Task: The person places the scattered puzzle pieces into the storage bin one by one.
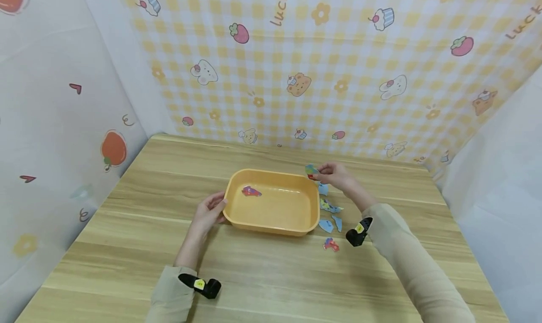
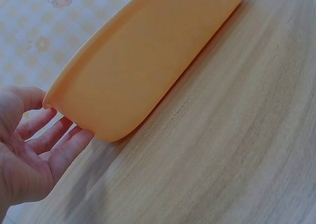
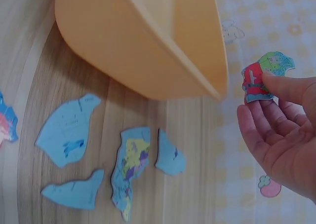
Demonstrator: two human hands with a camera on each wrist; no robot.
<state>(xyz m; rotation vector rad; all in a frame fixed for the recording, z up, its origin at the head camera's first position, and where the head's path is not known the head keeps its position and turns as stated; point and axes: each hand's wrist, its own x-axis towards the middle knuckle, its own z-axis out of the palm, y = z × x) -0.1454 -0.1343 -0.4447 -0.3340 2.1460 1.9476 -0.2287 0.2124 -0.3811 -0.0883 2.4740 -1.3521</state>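
A yellow plastic basin stands on the wooden table. My left hand holds its left end, with the thumb at the rim and the other fingers against the outer wall. Near the basin's far right corner, my right hand pinches a red and green map puzzle piece between thumb and fingers. Inside the basin, toward its left, lies a red and purple puzzle piece.
Several puzzle pieces lie right of the basin: a yellow and purple one, light blue ones and a red and blue one. A checked cloth hangs behind the table, with white cloth at both sides.
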